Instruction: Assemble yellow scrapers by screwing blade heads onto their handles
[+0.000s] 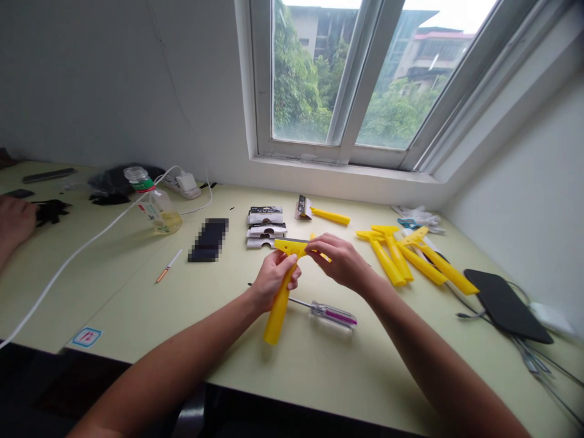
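Note:
A yellow scraper [279,310] with a T-shaped head is held up over the table, its handle slanting down toward me. My left hand [272,281] is closed round the handle just below the head. At the head's right end the fingers of my right hand [335,258] pinch the edge, where a thin dark strip runs along the top. Under the scraper lies a screwdriver [333,313] with a see-through and purple handle. Behind my right hand another yellow piece is mostly hidden. Several more yellow scrapers [395,258] lie in a group to the right.
White-and-black card sleeves [265,226] are stacked behind the scraper; another yellow scraper [331,215] has a card on its head. Left are a dark blurred-out rectangle [208,240], a cigarette [168,266] and a bottle [157,210]. A black tablet-like slab [506,304] lies right. Another person's hand [16,219] rests far left.

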Demonstrator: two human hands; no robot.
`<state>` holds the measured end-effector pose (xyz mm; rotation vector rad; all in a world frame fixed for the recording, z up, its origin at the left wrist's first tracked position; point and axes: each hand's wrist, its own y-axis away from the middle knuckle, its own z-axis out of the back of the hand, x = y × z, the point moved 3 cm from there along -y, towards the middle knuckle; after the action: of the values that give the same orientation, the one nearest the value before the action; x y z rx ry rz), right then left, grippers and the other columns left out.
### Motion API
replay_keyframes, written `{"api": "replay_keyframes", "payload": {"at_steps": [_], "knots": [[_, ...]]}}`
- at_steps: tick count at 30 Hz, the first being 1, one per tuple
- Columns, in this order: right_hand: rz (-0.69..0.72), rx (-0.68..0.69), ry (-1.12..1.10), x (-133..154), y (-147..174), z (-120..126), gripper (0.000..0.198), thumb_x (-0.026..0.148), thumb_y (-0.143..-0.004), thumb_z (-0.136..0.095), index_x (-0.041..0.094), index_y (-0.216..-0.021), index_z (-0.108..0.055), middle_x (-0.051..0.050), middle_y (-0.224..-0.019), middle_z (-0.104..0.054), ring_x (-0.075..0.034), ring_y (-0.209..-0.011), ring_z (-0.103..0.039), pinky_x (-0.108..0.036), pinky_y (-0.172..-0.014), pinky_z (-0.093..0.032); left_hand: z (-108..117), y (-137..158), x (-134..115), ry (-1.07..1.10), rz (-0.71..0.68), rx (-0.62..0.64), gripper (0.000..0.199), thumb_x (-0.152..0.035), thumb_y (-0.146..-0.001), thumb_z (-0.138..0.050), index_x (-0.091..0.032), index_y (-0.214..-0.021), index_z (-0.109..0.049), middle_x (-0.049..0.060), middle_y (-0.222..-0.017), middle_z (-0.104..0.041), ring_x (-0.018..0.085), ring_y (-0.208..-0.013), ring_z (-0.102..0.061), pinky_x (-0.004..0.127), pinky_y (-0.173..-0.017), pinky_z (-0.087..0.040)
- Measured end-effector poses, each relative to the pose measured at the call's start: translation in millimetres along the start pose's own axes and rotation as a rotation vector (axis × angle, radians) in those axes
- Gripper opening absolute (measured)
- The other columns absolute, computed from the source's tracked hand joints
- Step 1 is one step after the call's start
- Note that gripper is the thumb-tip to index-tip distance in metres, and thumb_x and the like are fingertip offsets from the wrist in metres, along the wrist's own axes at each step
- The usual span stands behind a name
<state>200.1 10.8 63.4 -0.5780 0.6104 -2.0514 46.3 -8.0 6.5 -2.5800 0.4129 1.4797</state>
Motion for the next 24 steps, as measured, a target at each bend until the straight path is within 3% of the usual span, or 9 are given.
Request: {"api": "replay_keyframes", "payload": {"at_steps": [14, 24], "knots": [[-0.162, -0.006, -0.065, -6.3, -0.6, 1.3, 0.008, 0.019, -0.088, -0.061, 0.017, -0.085, -0.069, -0.007, -0.086, -0.071, -0.016, -0.075, -0.064, -0.029, -0.069, -0.053, -0.2, 0.5, -0.8, 0.027, -0.026, -0.039, 0.028, -0.031, -0.081, -0.070, -0.015, -0.097, -0.053, -0.002, -0.080, -0.050, 0.003, -0.054, -0.044, 0.015, -0.041, -0.033], [-0.157, -0.030, -0.018, -1.9, 1.5, -8.8, 0.012, 0.016, -0.088, -0.057, 0.017, -0.086, -0.068, -0.009, -0.087, -0.071, -0.017, -0.077, -0.064, -0.032, -0.072, -0.053, 0.0, 1.2, 3.1, -0.053, -0.033, -0.044, 0.028, -0.034, -0.083, -0.067, -0.016, -0.097, -0.051, -0.005, -0.062, -0.048, 0.004, -0.045, -0.040, 0.017, -0.042, -0.032]]}}
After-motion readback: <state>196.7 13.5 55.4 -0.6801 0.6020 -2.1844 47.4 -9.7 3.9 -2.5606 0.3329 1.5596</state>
